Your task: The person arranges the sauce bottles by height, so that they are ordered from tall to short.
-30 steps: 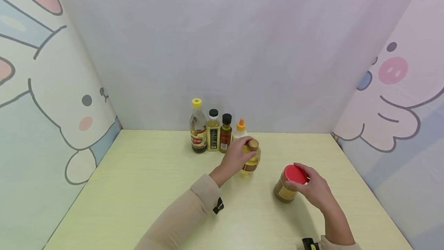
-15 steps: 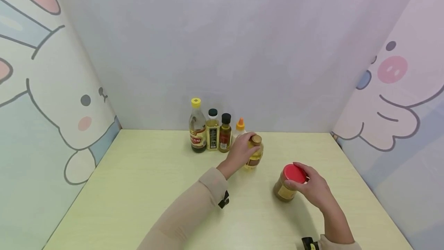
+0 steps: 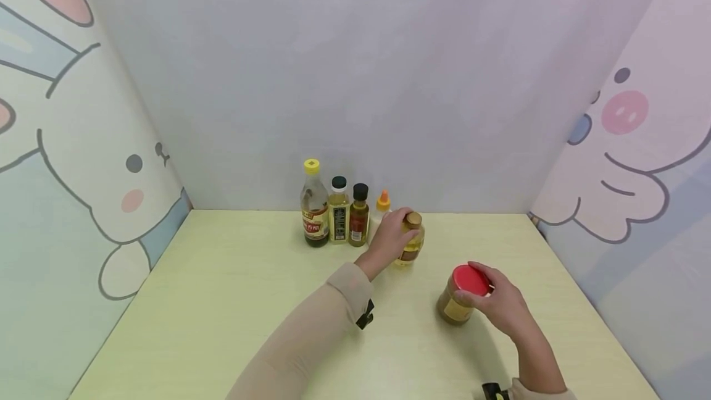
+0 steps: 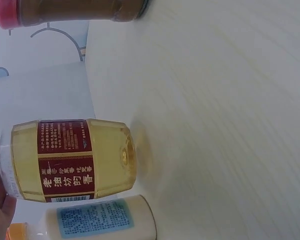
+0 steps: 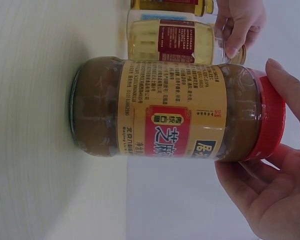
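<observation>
My left hand [image 3: 390, 236] grips the neck of a cooking oil bottle [image 4: 70, 160] with a gold cap and dark red label, just right of an orange-tipped white squeeze bottle [image 4: 105, 220]. In the left wrist view the oil bottle is upright, its base at or very near the tabletop; I cannot tell if it touches. Nearer the front right, my right hand [image 3: 502, 301] holds a sesame paste jar [image 5: 165, 110] around its red lid [image 3: 471, 280]. The jar's base is close to the table, and its label faces the right wrist camera.
Left of the squeeze bottle a row stands near the back wall: a red-labelled bottle with a black cap [image 3: 358, 218], a pale yellow oil bottle [image 3: 339, 212] and a tall yellow-capped bottle [image 3: 315, 208]. The light wooden table [image 3: 233, 289] is bounded by printed cloth walls [image 3: 355, 79].
My left hand has carried the cooking oil bottle back and slightly right, to beside the squeeze bottle. The right hand and the sesame paste jar have stayed almost still.
</observation>
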`<state>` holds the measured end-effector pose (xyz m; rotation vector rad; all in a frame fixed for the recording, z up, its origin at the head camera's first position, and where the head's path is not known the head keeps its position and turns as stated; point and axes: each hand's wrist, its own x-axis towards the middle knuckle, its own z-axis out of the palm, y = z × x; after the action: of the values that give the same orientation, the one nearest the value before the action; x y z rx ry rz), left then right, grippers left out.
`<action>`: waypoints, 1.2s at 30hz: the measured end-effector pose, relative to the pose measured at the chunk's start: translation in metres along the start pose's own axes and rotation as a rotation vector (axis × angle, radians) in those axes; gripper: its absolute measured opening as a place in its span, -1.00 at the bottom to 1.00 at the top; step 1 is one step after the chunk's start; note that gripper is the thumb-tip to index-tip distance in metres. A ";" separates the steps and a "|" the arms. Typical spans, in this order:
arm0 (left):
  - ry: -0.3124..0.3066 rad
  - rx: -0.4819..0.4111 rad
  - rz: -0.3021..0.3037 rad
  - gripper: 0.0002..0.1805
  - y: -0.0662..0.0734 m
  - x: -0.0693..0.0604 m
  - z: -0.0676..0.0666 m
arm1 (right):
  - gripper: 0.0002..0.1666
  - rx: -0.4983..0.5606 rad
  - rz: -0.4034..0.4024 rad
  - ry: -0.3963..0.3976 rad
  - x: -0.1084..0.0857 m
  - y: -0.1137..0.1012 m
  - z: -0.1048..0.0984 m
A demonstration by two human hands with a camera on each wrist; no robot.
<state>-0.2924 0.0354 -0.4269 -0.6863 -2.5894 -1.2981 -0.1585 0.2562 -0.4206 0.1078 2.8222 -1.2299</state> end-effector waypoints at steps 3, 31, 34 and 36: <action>0.004 -0.016 -0.012 -0.54 -0.002 0.002 0.002 | 0.02 0.004 -0.002 0.004 -0.001 0.000 0.001; 0.035 -0.051 -0.101 -0.69 -0.008 0.024 0.013 | 0.01 0.024 0.023 0.014 0.000 0.000 0.003; 0.025 -0.041 -0.106 -0.71 -0.009 0.026 0.015 | 0.01 0.024 0.032 0.012 0.000 -0.001 0.003; 0.021 -0.034 -0.111 -0.72 -0.009 0.028 0.016 | 0.01 0.024 0.037 0.008 0.000 0.000 0.003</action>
<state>-0.3203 0.0522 -0.4336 -0.5375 -2.6282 -1.3762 -0.1583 0.2537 -0.4226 0.1662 2.7995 -1.2594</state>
